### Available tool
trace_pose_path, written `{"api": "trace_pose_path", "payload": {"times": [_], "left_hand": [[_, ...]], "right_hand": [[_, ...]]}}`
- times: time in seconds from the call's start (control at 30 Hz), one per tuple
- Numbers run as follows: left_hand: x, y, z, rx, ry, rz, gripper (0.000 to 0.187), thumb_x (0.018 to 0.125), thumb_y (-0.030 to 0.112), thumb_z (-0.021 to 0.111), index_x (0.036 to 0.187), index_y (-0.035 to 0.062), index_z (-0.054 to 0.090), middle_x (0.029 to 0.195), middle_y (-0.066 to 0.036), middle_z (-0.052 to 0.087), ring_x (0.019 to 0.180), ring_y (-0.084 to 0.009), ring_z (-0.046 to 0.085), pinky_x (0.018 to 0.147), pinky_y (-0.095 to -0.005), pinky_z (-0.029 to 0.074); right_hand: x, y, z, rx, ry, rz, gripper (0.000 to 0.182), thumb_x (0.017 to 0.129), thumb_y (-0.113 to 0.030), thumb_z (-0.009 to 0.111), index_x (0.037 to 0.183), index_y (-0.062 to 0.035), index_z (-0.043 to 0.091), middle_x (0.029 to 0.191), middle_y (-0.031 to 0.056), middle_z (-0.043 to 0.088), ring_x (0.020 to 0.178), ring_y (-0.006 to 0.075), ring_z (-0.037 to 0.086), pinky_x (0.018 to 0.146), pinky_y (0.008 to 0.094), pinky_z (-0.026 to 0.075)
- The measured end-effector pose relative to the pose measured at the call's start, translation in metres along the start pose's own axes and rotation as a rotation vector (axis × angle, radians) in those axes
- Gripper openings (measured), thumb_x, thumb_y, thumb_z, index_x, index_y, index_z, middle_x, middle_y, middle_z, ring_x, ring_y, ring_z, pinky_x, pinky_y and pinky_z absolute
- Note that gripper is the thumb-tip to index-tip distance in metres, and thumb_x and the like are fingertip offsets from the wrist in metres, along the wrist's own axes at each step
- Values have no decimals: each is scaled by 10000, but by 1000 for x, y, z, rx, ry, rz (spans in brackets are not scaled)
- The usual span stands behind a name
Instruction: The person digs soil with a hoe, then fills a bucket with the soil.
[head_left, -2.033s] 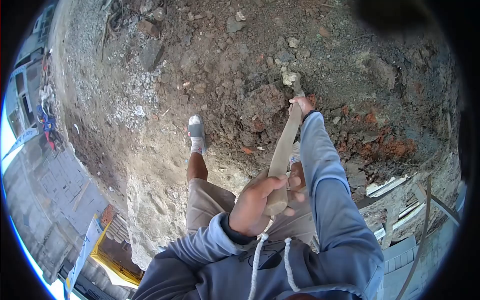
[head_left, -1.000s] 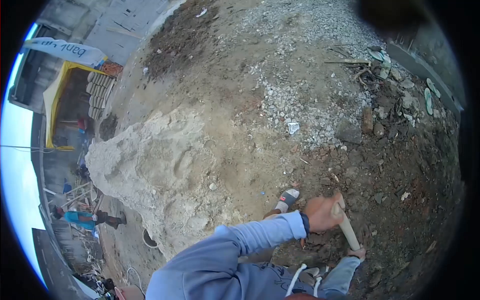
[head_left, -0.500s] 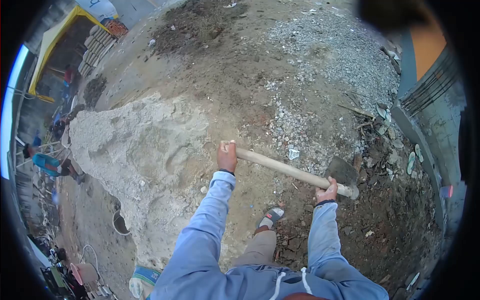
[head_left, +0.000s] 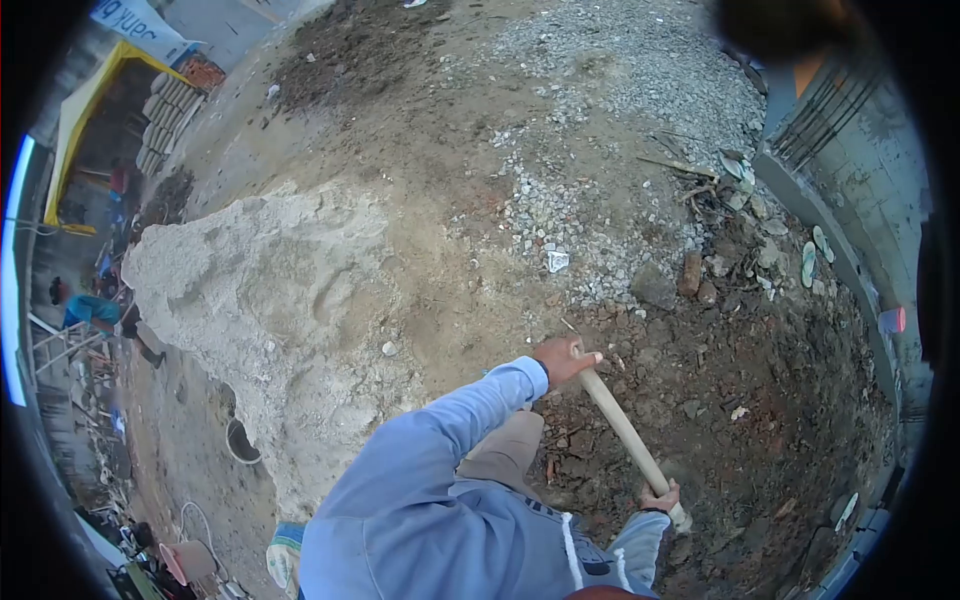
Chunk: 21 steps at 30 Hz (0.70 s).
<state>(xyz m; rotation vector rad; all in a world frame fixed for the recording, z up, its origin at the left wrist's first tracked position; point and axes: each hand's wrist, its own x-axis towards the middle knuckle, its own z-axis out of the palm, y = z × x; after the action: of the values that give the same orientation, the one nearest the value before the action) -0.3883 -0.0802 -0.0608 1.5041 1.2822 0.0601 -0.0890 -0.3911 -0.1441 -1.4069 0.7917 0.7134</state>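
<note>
My left hand [head_left: 563, 362] is closed round the upper end of a thick, pale wooden tool handle [head_left: 625, 428]. Near the lower end, my right hand [head_left: 659, 496] wraps the same handle, which slants down to the right over dark, broken soil [head_left: 740, 440]. The tool's head cannot be made out clearly at that end. Left of my hands rises a heap of pale sand [head_left: 290, 270]. A flat dark stone [head_left: 655, 286] and a reddish brick [head_left: 692, 272] lie beyond the handle.
Gravel [head_left: 610, 70] spreads ahead, and a low concrete wall [head_left: 830, 220] runs along the right. Sandals [head_left: 809, 263] lie near it. At far left a person in a blue shirt [head_left: 90, 310] bends over. A pink bucket [head_left: 188, 562] stands lower left.
The handle has swung from nearly level to a steep slant. My left hand has moved right and down, my right hand down. The view has shifted, and the person at left bends lower.
</note>
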Motion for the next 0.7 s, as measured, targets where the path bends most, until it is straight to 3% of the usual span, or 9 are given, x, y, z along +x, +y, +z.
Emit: {"api": "trace_pose_path", "payload": {"times": [0.07,0.23,0.27,0.33,0.37,0.4,0.43,0.63,0.7], "left_hand": [[-9,15,35,90,-22,72,900,680,703,536,1171,-50,504,1086,-280,560,1038,-383,542,904,-391,417],[-63,29,141,736,-481,321,831,651,685,587,1128,5,549,954,-240,610,911,-381,585,798,-427,452],[-76,28,168,859,-608,276,800,643,671,605,1127,36,557,968,-223,613,908,-367,589,797,-421,453],[-104,31,227,1054,-884,220,794,655,658,605,1118,15,550,1021,-204,600,953,-355,575,843,-391,437],[-112,9,255,1081,-991,307,778,671,618,619,1128,-6,537,1041,-205,583,978,-333,567,866,-367,423],[-124,5,284,1060,-1161,236,751,691,549,638,1167,-17,508,1028,-204,569,954,-314,566,875,-353,411],[-146,16,320,1091,-1276,186,613,693,457,637,1096,5,552,774,-135,622,671,-242,617,628,-329,480],[-234,10,487,1159,-1532,-269,492,710,345,643,1048,-2,556,697,-90,602,575,-174,574,551,-312,461],[-253,22,521,1187,-1481,-320,429,721,255,647,1053,-3,559,741,-73,596,626,-159,565,582,-293,452]], "right_hand": [[9,-3,-45,108,51,-26,381,747,-269,583,1038,-41,493,1017,118,525,968,288,518,804,441,446],[47,15,-202,352,137,85,252,756,-204,566,935,-42,493,900,91,547,828,260,575,763,451,499],[53,29,-247,456,-37,70,288,774,-212,567,975,-39,455,938,107,515,879,306,553,810,481,478],[53,43,-304,486,241,96,259,770,-204,565,949,-67,436,857,85,478,794,293,538,754,477,479],[57,55,-341,664,195,152,242,767,-209,572,934,-83,451,836,80,486,771,288,538,704,460,479],[80,96,-387,600,221,44,232,760,-223,582,911,-93,464,795,70,481,713,272,532,648,440,478],[71,93,-400,713,365,96,226,757,-238,587,891,-95,474,744,63,466,650,259,513,610,418,471],[75,115,-482,1006,433,249,120,780,-181,512,729,-120,421,624,51,424,523,228,451,513,393,424],[83,122,-510,1061,472,293,130,784,-182,507,715,-125,412,608,46,419,514,223,447,507,391,422]]}}
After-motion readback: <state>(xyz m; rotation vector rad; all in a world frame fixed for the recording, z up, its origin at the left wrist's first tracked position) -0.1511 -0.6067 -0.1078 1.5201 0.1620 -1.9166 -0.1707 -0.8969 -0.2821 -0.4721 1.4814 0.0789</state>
